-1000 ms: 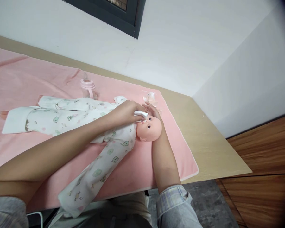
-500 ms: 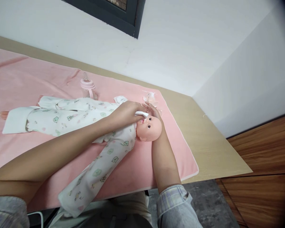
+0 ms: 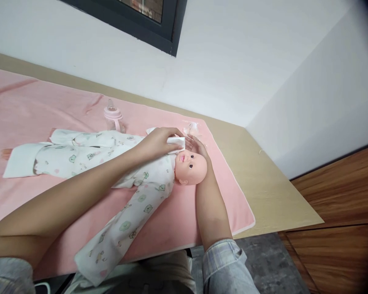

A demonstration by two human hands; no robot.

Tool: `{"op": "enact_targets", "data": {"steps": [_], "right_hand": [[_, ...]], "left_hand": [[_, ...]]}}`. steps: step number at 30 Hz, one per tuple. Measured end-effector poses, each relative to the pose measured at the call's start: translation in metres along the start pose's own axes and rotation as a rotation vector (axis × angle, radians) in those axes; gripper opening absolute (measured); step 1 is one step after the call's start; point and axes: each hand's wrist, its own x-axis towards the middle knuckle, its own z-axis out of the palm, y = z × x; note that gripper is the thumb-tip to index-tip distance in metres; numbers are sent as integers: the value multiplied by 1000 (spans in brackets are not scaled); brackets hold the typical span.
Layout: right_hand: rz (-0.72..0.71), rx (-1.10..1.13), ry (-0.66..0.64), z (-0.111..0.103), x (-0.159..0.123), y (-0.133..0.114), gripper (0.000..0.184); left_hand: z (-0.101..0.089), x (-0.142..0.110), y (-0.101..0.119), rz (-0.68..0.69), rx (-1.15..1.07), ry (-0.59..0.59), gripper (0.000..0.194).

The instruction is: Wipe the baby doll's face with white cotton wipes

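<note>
A baby doll (image 3: 194, 170) lies on its back, its bald head to the right and its feet to the left. It wears a white outfit (image 3: 155, 179) with green and pink animal prints; one sleeve hangs over the near table edge. My left hand (image 3: 159, 141) pinches a folded white tissue (image 3: 177, 142) beside the doll's cheek and chin. Curving round the top of the head, my right hand (image 3: 198, 146) rests along its far side with fingers stretched out. Part of that hand is hidden behind the head.
A pink-capped baby bottle (image 3: 113, 115) stands beyond the doll's legs. Clear plastic packaging (image 3: 192, 128) lies past my right hand. A pink blanket (image 3: 64, 104) covers much of the wooden table (image 3: 272, 200), with a white wall behind and wood-grain panels at right.
My left hand has drawn the tissue slightly left, off the doll's mouth and nose toward the cheek and chin, uncovering the mouth. My right hand stays by the head.
</note>
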Motion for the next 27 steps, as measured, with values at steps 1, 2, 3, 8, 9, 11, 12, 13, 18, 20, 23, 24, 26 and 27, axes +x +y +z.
{"op": "enact_targets", "data": {"steps": [1, 2, 3, 8, 9, 11, 12, 13, 18, 20, 23, 24, 26, 27], "right_hand": [[17, 61, -10, -5, 3, -4, 40], [29, 123, -23, -10, 6, -9, 35], [32, 159, -43, -14, 7, -18, 31], [-25, -128, -299, -10, -7, -85, 29], [-30, -205, -388, -3, -11, -98, 30], [-52, -343, -513, 12, -19, -118, 28], [-66, -417, -536, 20, -22, -125, 26], [-83, -479, -544, 27, -23, -130, 24], [-153, -562, -568, 47, -22, -132, 22], [-181, -559, -580, 50, -21, -131, 24], [-213, -560, -582, 54, -23, -131, 25], [-215, -559, -586, 55, -23, -131, 24], [-212, -552, -578, 56, -23, -131, 23], [-213, -545, -553, 55, -22, -131, 23]], "left_hand": [[-2, 2, -4, -6, -24, 13, 37], [-5, 3, -8, -17, -45, 24, 40], [-8, 5, -12, -33, -60, 32, 43], [-18, 10, -25, -79, -85, 28, 54], [-20, 10, -26, -86, -85, 26, 55], [-22, 10, -28, -107, -88, 16, 56], [-24, 10, -28, -119, -91, 6, 57], [-25, 10, -29, -128, -94, -2, 58], [-27, 10, -30, -114, -123, -32, 59], [-27, 10, -30, -104, -126, -43, 60], [-26, 9, -31, -59, -119, -39, 61], [-26, 9, -31, -50, -124, -50, 61], [-27, 9, -31, -65, -139, -95, 65], [-29, 8, -32, -88, -148, -116, 69]]}}
